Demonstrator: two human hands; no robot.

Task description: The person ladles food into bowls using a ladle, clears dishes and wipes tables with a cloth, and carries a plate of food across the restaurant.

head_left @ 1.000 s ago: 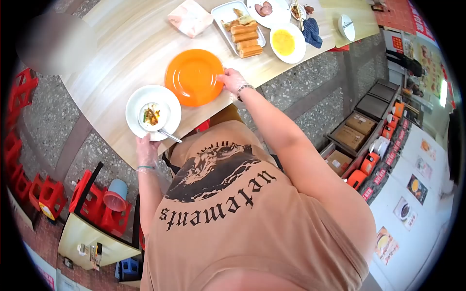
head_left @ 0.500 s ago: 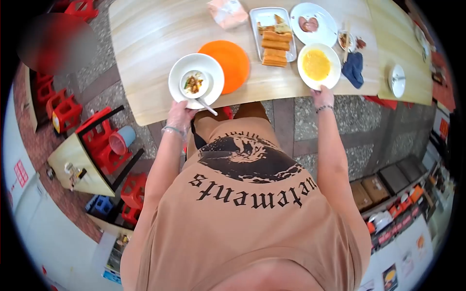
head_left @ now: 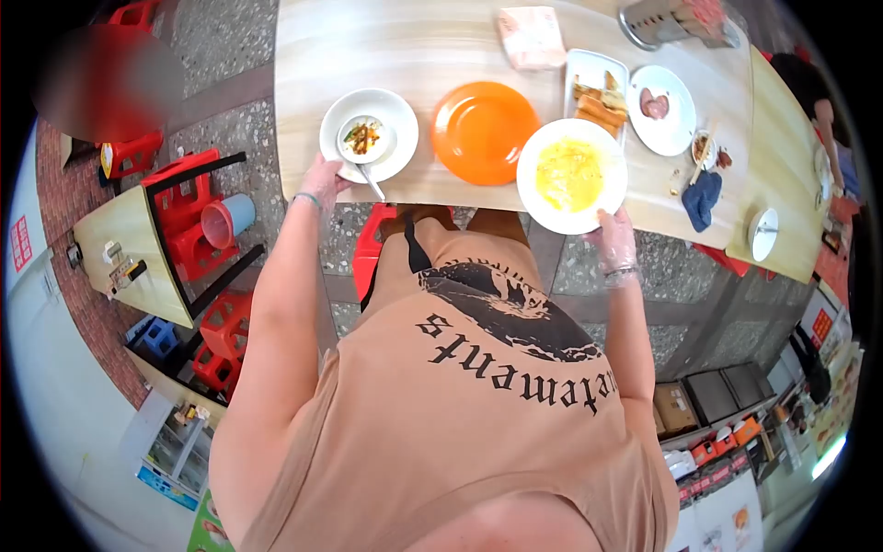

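Note:
My left hand, in a clear plastic glove, is closed on the near-left rim of a white plate. A small white bowl with brown and green food sits on that plate, beside a spoon whose handle sticks out over the edge. My right hand, gloved too, pinches the near-right rim of a white bowl of yellow food. This bowl covers part of a white tray of golden fried pieces. Between both hands lies a bare orange plate.
A paper packet and a utensil holder stand farther back. To the right are a white plate with pink pieces, a dark blue cloth and another bowl. A red stool is under the table edge.
The yellow-food bowl has moved left, closer to the orange plate and over the tray's near end. The left white plate has come away from the orange plate, which now shows whole. My view has shifted.

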